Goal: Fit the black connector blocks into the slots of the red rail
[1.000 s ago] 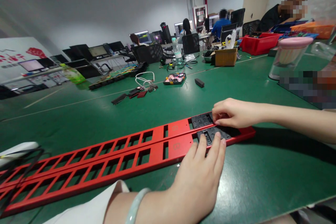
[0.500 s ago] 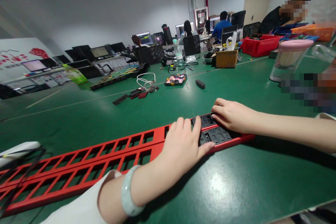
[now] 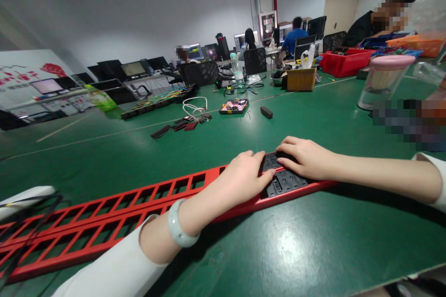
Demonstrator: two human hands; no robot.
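Note:
A long red frame [image 3: 207, 177] with two rows of rectangular openings lies slantwise on the green table. At its right end, black plastic modules [image 3: 286, 181] sit in both rows. My left hand [image 3: 240, 177], a pale bangle at its wrist, is closed over the frame just left of the modules. Its forefinger reaches the far row and its thumb points toward the modules. My right hand [image 3: 306, 158] is closed at the far-row black module, fingers over the far edge and thumb on the near side. That hand hides part of the far row.
Dark cables [image 3: 33, 222] cross the frame's left end. Beyond it lie small dark pieces [image 3: 181, 124], a white cable [image 3: 193, 106], a small tray of parts [image 3: 233, 106] and a black block [image 3: 266, 112]. A pink-lidded jar [image 3: 381, 86] and red bin [image 3: 344, 61] stand right.
My left hand has turned flatter, its thumb moving from the near edge up toward the middle bar. My right hand has shifted slightly left and down, its thumb now showing.

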